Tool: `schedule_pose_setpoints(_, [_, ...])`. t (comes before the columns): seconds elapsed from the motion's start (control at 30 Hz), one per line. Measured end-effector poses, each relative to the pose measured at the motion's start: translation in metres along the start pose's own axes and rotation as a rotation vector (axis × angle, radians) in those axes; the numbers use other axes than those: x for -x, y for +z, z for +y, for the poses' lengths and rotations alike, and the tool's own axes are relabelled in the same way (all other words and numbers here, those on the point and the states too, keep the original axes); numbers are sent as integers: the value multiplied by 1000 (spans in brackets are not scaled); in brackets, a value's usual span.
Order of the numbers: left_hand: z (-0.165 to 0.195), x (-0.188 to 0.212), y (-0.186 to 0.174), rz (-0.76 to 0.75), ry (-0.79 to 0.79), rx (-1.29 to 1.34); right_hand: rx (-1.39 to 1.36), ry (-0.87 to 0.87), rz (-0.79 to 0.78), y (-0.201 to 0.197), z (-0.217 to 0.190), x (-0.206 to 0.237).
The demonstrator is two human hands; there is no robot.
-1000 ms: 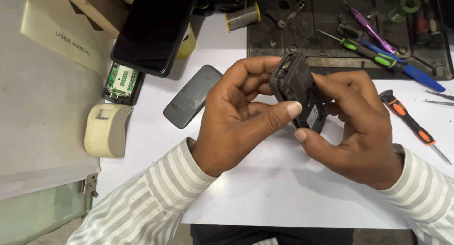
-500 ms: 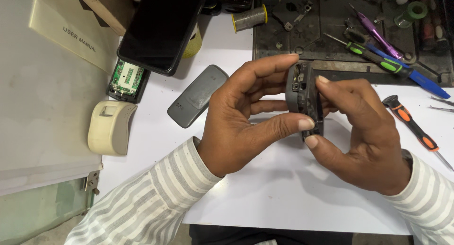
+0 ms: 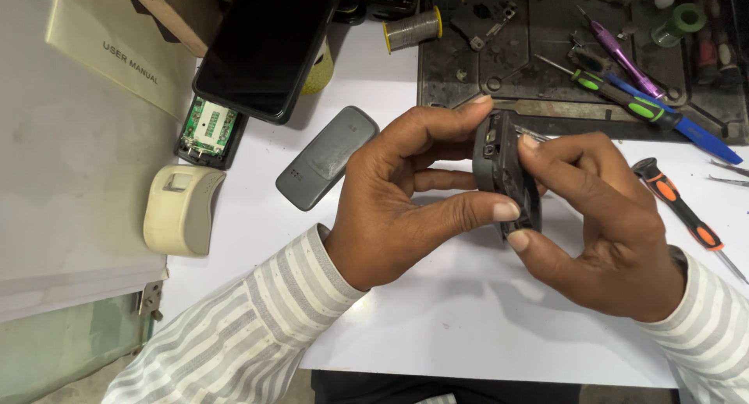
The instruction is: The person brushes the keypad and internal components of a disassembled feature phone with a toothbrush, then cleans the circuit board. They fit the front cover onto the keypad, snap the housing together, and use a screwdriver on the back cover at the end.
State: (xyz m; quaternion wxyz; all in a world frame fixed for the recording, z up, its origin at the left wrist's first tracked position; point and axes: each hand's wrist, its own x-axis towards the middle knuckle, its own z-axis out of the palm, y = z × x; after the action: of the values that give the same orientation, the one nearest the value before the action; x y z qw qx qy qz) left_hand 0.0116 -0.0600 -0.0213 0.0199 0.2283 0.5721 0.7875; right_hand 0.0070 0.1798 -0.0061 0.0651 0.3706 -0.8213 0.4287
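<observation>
left hand [image 3: 398, 197] grasps small dark phone body [image 3: 503, 174] edge-on, thumb at its lower end | right hand [image 3: 605, 217] grips its other side | phone held above white worktop [image 3: 437, 326] | grey back cover [image 3: 328, 157] lies just left.

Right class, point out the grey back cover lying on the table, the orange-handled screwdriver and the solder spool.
Grey back cover [image 3: 328, 157], head view, middle of its outer face.
Orange-handled screwdriver [image 3: 677, 203], head view, on the handle.
Solder spool [image 3: 413, 31], head view, wound wire.
</observation>
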Motion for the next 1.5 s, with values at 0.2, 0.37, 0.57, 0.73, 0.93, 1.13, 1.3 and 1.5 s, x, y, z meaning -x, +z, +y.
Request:
schedule_pose_setpoints(0.2, [1, 0, 5, 21, -31, 63, 97, -3, -10, 2, -3, -4])
schedule_pose_setpoints(0.37, [2, 0, 10, 74, -65, -36, 238, -13, 13, 11, -1, -6])
schedule_pose_setpoints(0.57, [6, 5, 13, 27, -15, -178, 1, 38, 137, 8, 5, 3])
schedule_pose_setpoints(0.73, [9, 9, 19, -50, 42, -233, 3, 69, 152, 4, 6, 5])
schedule_pose_setpoints(0.93, [2, 0, 18, 156, -139, 162, 60, 87, 58, 10, -1, -10])
schedule_pose_setpoints(1.13, [-5, -8, 11, 197, -171, 78, 176, 191, -26, 11, -5, -10])
schedule_pose_setpoints(1.3, [-5, -11, 6, 114, -204, 70, -302, 224, -74, 8, 6, -3])
schedule_pose_setpoints(1.5, [-6, -17, 5, 183, -292, 127, -577, 393, -109, 5, 18, 2])
